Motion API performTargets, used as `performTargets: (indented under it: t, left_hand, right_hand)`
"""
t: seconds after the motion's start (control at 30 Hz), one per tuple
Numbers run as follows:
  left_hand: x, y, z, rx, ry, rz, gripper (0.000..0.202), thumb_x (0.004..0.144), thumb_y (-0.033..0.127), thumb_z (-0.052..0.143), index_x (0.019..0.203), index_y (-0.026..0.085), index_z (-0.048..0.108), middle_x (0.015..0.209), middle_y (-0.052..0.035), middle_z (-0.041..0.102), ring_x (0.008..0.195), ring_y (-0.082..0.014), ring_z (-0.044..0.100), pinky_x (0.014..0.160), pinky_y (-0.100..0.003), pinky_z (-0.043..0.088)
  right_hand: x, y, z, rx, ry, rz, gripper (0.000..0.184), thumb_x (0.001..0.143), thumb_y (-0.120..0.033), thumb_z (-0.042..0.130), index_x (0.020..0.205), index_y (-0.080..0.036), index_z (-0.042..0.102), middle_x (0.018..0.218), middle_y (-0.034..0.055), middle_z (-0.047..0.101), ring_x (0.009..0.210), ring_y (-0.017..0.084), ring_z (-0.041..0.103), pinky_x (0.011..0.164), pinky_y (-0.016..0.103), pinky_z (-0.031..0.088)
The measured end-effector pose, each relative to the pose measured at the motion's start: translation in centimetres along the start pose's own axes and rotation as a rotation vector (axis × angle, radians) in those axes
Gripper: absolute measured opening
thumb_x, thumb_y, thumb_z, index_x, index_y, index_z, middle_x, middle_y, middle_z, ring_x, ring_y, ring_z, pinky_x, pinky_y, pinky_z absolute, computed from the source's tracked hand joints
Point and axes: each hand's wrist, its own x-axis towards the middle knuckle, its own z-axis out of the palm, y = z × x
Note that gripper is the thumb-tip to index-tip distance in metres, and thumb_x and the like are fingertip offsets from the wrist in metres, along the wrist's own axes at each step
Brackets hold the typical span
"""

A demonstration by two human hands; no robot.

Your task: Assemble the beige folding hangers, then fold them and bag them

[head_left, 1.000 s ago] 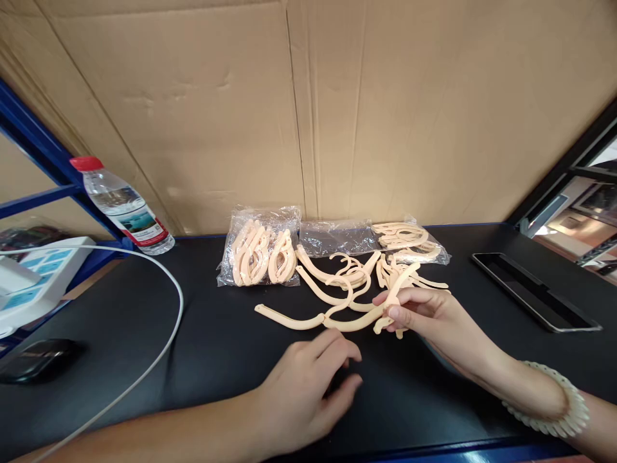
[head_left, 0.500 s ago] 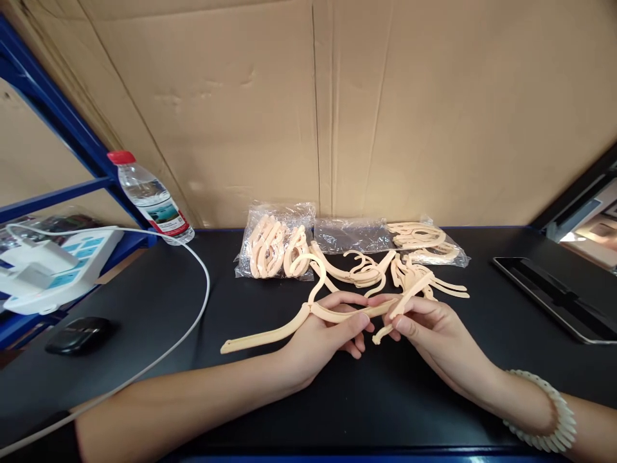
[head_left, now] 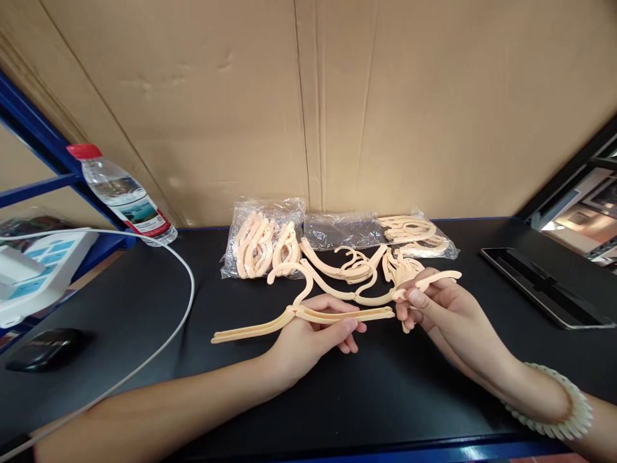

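My left hand (head_left: pixel 313 331) is closed round the middle of a peach plastic hanger (head_left: pixel 250 328), which stretches left and right just above the black tabletop (head_left: pixel 144 360). My right hand (head_left: pixel 443 312), with a beaded bracelet on its wrist, pinches a smaller peach hanger piece (head_left: pixel 436 278) at the hanger's right end. Behind the hands lies a loose pile of hanger parts (head_left: pixel 351 273). A clear bag of hook parts (head_left: pixel 263 244) lies at the back left of the pile, and another bag of parts (head_left: pixel 414 233) at the back right.
A cardboard wall (head_left: pixel 308 103) closes the back. A water bottle (head_left: pixel 120 196) leans at the left by a blue shelf frame. A white cable (head_left: pixel 168 321) curves over the table from a white power strip (head_left: pixel 33 273). A black mouse-like object (head_left: pixel 41 347) is far left, a dark tray (head_left: pixel 544 286) at right.
My left hand came up off the table and took hold of the long hanger. My right hand shifted right and now pinches a separate small piece beside the hanger's end.
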Motion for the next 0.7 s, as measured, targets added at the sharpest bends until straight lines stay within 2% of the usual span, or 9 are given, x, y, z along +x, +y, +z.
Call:
performTargets:
  t: [0.13, 0.37, 0.43, 0.57, 0.7]
  left_hand:
    - [0.0, 0.0, -0.1, -0.004, 0.019, 0.007, 0.024, 0.079, 0.029, 0.075, 0.091, 0.011, 0.067, 0.079, -0.0052, 0.073, 0.058, -0.0085, 0.064, 0.057, -0.02, 0.052]
    - [0.0, 0.1, -0.1, 0.004, 0.004, 0.011, 0.024, 0.078, 0.029, 0.075, 0.092, 0.011, 0.067, 0.08, -0.0052, 0.072, 0.06, -0.0092, 0.064, 0.057, -0.02, 0.052]
    - [0.0, 0.1, -0.1, 0.014, 0.003, 0.01, 0.025, 0.078, 0.03, 0.075, 0.093, 0.011, 0.067, 0.08, -0.0057, 0.072, 0.061, -0.0099, 0.065, 0.057, -0.021, 0.052]
    - [0.0, 0.2, 0.0, 0.021, -0.001, -0.001, 0.025, 0.078, 0.03, 0.075, 0.091, 0.011, 0.067, 0.08, -0.0062, 0.072, 0.062, -0.0111, 0.065, 0.059, -0.022, 0.053]
    - [-0.2, 0.3, 0.1, 0.025, 0.002, -0.019, 0.023, 0.077, 0.029, 0.075, 0.09, 0.011, 0.068, 0.081, -0.0065, 0.073, 0.065, -0.0124, 0.067, 0.062, -0.024, 0.055]
  right_hand:
    - [0.0, -0.3, -0.5, -0.047, -0.073, 0.016, 0.015, 0.081, -0.031, 0.075, 0.084, -0.021, 0.065, 0.073, -0.0006, 0.063, 0.061, 0.01, 0.059, 0.057, 0.023, 0.049]
    - [0.0, -0.8, -0.2, -0.02, -0.141, 0.162, 0.017, 0.079, -0.032, 0.077, 0.083, -0.018, 0.068, 0.065, -0.0011, 0.06, 0.058, 0.008, 0.054, 0.057, 0.021, 0.048]
    - [-0.1, -1.0, -0.1, 0.003, -0.169, 0.208, 0.018, 0.079, -0.032, 0.077, 0.082, -0.017, 0.067, 0.071, 0.0004, 0.061, 0.064, 0.01, 0.058, 0.058, 0.021, 0.05]
    - [-0.2, -1.4, -0.2, 0.004, -0.23, 0.282, 0.017, 0.081, -0.032, 0.074, 0.084, -0.016, 0.067, 0.095, 0.0065, 0.065, 0.082, 0.017, 0.066, 0.058, 0.023, 0.056]
    - [0.0, -1.4, -0.5, 0.058, -0.289, 0.361, 0.016, 0.083, -0.031, 0.072, 0.083, -0.017, 0.065, 0.1, 0.0075, 0.068, 0.087, 0.02, 0.07, 0.061, 0.024, 0.058]
